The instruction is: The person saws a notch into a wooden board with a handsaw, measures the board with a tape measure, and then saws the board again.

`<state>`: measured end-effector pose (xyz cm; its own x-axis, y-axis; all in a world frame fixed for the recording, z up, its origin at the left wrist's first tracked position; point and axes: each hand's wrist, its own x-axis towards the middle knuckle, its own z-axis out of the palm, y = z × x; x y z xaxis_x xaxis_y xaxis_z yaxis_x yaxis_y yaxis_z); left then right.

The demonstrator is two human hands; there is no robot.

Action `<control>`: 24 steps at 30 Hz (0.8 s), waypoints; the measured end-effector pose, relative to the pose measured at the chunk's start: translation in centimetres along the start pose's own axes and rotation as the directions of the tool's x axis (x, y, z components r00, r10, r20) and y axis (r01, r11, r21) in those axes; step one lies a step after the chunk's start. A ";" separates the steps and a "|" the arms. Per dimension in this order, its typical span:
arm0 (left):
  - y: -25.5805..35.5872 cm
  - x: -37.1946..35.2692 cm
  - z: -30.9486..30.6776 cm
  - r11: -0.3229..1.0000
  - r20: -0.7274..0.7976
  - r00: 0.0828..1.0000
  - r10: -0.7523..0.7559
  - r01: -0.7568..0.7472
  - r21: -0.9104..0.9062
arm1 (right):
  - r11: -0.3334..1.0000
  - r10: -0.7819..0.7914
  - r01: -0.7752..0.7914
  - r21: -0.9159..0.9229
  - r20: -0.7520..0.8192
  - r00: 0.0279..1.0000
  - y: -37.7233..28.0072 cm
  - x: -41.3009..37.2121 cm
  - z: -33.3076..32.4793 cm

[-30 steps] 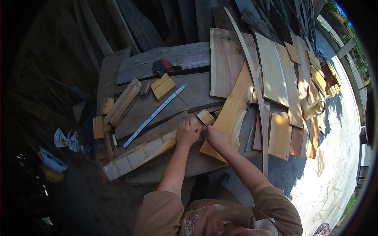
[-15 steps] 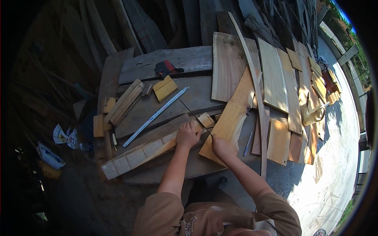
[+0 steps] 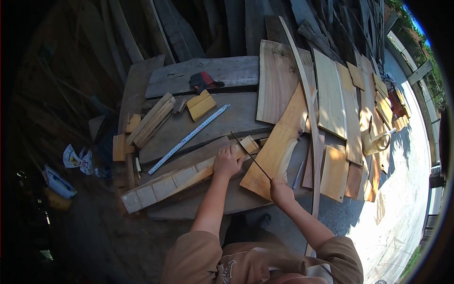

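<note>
Our left hand (image 3: 226, 163) lay flat on the slat (image 3: 165, 185), fingers narrow and pressed to its pale, smooth face, holding nothing. The slat was a long wooden strip ruled by dark cross lines into squares; it ran across the rough grey bench (image 3: 222, 202) from eight o'clock towards two. Our right hand (image 3: 281, 191), at four o'clock of the left, had its fingers closed round the near end of the saw (image 3: 250, 155), a thin, dark, straight blade slanting up to eleven o'clock and crossing the slat's far end. A broad yellow board (image 3: 279, 146) lay under the blade. A steel ruler (image 3: 189, 138) lay at ten o'clock of the left hand.
</note>
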<state>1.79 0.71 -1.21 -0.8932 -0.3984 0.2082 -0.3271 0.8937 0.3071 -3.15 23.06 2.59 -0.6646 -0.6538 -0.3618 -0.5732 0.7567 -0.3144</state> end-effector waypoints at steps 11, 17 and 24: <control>0.3 0.4 -0.6 1.000 0.065 0.997 -0.030 0.031 -0.005 | 0.998 -0.064 0.065 0.024 -0.033 0.997 -3.0 3.0 -1.7; 0.0 -0.1 -0.1 1.000 0.024 1.000 -0.001 0.001 0.003 | 0.995 0.086 -0.089 0.041 0.056 0.995 0.0 -2.8 -1.0; 0.4 0.1 -0.6 1.000 -0.056 0.998 -0.001 0.000 -0.011 | 0.983 -0.098 0.109 0.149 -0.076 0.992 -5.3 8.0 -0.5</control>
<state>1.72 0.89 -0.53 -0.8741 -0.4101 0.2601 -0.3236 0.8912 0.3178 -5.70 13.81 1.84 -0.6395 -0.7229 -0.2614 -0.5642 0.6724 -0.4791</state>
